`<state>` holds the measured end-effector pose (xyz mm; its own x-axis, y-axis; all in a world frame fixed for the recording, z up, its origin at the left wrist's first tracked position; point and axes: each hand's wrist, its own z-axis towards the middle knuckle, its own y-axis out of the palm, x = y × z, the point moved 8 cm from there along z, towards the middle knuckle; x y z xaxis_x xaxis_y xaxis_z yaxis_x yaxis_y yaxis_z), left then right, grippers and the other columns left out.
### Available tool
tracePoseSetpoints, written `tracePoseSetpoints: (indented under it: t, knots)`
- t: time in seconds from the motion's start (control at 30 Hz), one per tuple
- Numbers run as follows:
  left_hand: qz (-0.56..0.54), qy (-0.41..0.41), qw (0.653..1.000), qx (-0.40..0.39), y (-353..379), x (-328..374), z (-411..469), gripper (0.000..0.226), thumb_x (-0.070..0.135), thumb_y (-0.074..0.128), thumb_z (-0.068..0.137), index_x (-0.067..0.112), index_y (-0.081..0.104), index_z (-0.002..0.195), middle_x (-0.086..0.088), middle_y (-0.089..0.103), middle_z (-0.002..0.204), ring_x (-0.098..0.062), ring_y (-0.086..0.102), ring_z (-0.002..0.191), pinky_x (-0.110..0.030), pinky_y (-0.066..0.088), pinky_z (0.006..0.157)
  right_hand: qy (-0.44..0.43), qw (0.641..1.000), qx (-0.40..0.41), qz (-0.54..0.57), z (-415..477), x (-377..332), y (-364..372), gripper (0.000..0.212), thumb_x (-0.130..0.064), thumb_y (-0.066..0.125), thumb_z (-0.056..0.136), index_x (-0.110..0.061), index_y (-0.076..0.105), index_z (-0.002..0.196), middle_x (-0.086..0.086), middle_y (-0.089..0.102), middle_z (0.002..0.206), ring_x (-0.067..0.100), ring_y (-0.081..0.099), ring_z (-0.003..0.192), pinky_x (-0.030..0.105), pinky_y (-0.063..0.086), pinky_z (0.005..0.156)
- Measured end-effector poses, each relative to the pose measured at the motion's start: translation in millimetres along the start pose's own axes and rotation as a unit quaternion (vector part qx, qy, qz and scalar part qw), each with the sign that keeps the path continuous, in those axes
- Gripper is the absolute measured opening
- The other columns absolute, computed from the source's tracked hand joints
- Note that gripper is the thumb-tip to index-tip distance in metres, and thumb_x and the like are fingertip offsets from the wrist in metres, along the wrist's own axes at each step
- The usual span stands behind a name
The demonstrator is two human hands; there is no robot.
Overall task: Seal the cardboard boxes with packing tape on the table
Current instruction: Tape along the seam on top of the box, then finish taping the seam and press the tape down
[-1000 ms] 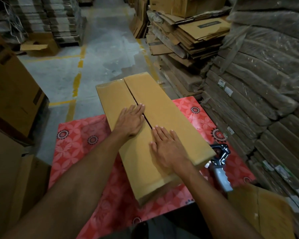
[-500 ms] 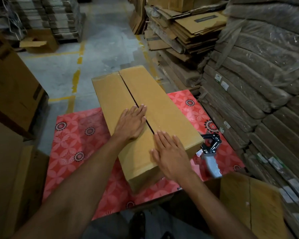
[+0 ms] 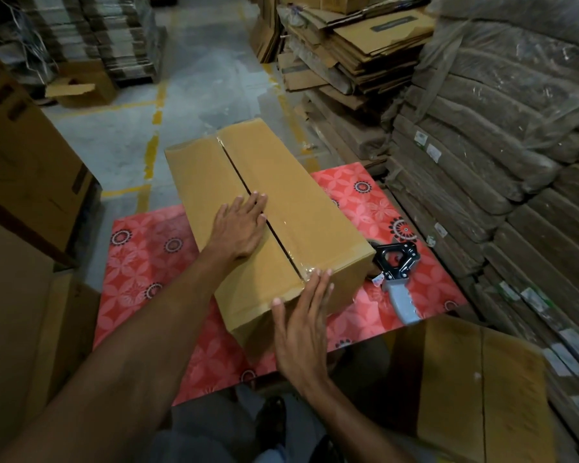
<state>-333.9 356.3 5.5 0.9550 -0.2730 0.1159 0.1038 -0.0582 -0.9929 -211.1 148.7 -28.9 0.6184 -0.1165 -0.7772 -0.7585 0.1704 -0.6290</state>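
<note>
Cardboard box (image 3: 281, 182) lies lengthwise on a table covered in a red floral cloth (image 3: 141, 262), its near end close to the person and its far end jutting past the table's far edge. Nearest, the right hand (image 3: 301, 329) lies flat against the box's near end face, fingers straight and pressed together, the tips at the top edge where the clear packing tape (image 3: 295, 259) folds over, the thumb held apart at that same edge. A little further on, the left hand (image 3: 239, 225) rests palm down on the left top flap, fingers straight and close together, the tips reaching the taped centre seam. Glossy tape runs along that seam to the far end. Just right of the box, a tape dispenser (image 3: 396, 272) with a black frame and grey handle lies on the cloth. Another brown carton (image 3: 482, 379) stands at the near right. Beyond, plastic-wrapped cardboard bundles (image 3: 498, 128) line the right side, loose flattened cartons (image 3: 365, 45) are heaped behind them, and a small open box (image 3: 81, 88) sits on the concrete floor (image 3: 198, 78).
</note>
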Motion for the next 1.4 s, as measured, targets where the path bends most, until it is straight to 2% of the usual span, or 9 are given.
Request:
tracePoseSetpoints:
  t: [0.23, 0.47, 0.6, 0.77, 0.9, 1.03, 1.17, 1.27, 1.4]
  knots:
    - [0.054, -0.098, 0.993, 0.037, -14, -33, -54, 0.053, 0.05, 0.021, 0.101, 0.023, 0.036, 0.144, 0.002, 0.039, 0.153, -0.028, 0.043, 0.132, -0.054, 0.039, 0.099, -0.079, 0.994, -0.055, 0.057, 38, 14, -18, 0.086, -0.056, 0.031, 0.092, -0.03, -0.013, 0.16, -0.017, -0.025, 0.165, 0.012, -0.014, 0.155, 0.038, 0.001, 0.123]
    - [0.097, -0.22, 0.971, -0.01, -14, -14, -123, 0.072, 0.053, 0.023, 0.101, -0.003, 0.04, 0.143, -0.026, 0.045, 0.143, -0.045, 0.041, 0.126, -0.059, 0.036, 0.101, -0.103, 0.966, -0.212, 0.102, 118, 25, -54, 0.071, -0.031, 0.035, 0.093, -0.024, 0.014, 0.161, -0.011, 0.002, 0.168, -0.003, 0.003, 0.152, 0.034, 0.006, 0.128]
    - [0.078, -0.071, 0.993, 0.044, -14, 33, -127, 0.071, 0.055, 0.014, 0.1, 0.013, 0.028, 0.155, -0.012, 0.027, 0.162, -0.034, 0.029, 0.145, -0.054, 0.031, 0.11, -0.068, 0.975, -0.209, 0.008, 132, 1, -62, 0.06, -0.009, 0.036, 0.105, -0.007, 0.015, 0.16, 0.01, 0.014, 0.168, 0.023, 0.016, 0.155, 0.017, 0.006, 0.117]
    - [0.008, 0.11, 0.993, -0.041, 10, 84, -85, 0.077, 0.067, 0.008, 0.099, 0.023, -0.01, 0.159, 0.008, -0.015, 0.166, -0.009, -0.017, 0.152, -0.052, -0.002, 0.124, -0.087, 0.985, -0.101, -0.107, 103, -11, -60, 0.055, -0.015, 0.05, 0.1, -0.011, 0.033, 0.153, 0.007, 0.041, 0.156, 0.03, 0.052, 0.131, 0.041, 0.036, 0.107]
    - [0.031, 0.172, 0.984, -0.038, 8, 103, -53, 0.072, 0.066, 0.012, 0.1, 0.031, -0.007, 0.159, 0.01, -0.011, 0.166, -0.012, -0.014, 0.153, -0.052, -0.005, 0.123, 0.019, 0.977, -0.099, 0.19, 120, 34, -84, 0.038, -0.018, 0.053, 0.103, -0.02, 0.059, 0.141, -0.003, 0.06, 0.141, 0.014, 0.056, 0.129, 0.033, 0.042, 0.11]
    - [0.014, 0.176, 0.984, -0.033, 12, 114, -30, 0.066, 0.067, 0.01, 0.099, 0.04, -0.001, 0.159, 0.016, -0.007, 0.166, -0.012, -0.011, 0.153, -0.052, -0.003, 0.123, 0.164, 0.984, 0.068, 0.033, 114, 146, -118, 0.04, -0.026, 0.06, 0.096, -0.02, 0.059, 0.135, 0.002, 0.068, 0.124, 0.023, 0.065, 0.107, 0.041, 0.054, 0.095]
    - [0.003, 0.152, 0.988, -0.024, 19, 117, -17, 0.068, 0.069, 0.006, 0.097, 0.041, -0.001, 0.158, 0.017, -0.007, 0.166, -0.011, -0.011, 0.153, -0.051, -0.004, 0.123, 0.274, 0.94, 0.028, -0.199, 113, 238, -115, 0.073, -0.057, 0.062, 0.09, -0.008, 0.045, 0.141, 0.018, 0.057, 0.129, 0.037, 0.056, 0.122, 0.046, 0.047, 0.101]
    - [-0.004, 0.141, 0.99, -0.019, 21, 121, -8, 0.068, 0.069, 0.005, 0.097, 0.041, -0.003, 0.158, 0.016, -0.008, 0.166, -0.012, -0.011, 0.153, -0.052, -0.004, 0.123, 0.282, 0.934, -0.02, -0.216, 123, 256, -97, 0.051, -0.054, 0.06, 0.094, -0.006, 0.063, 0.11, 0.01, 0.063, 0.09, 0.028, 0.066, 0.087, 0.037, 0.058, 0.075]
    - [-0.006, 0.132, 0.991, -0.012, 23, 123, -1, 0.067, 0.069, 0.005, 0.098, 0.041, -0.003, 0.158, 0.015, -0.008, 0.166, -0.013, -0.012, 0.153, -0.053, -0.004, 0.123, 0.297, 0.93, -0.025, -0.216, 134, 263, -77, 0.025, -0.031, 0.062, 0.097, -0.006, 0.067, 0.099, 0.007, 0.063, 0.082, 0.023, 0.062, 0.077, 0.03, 0.048, 0.063]
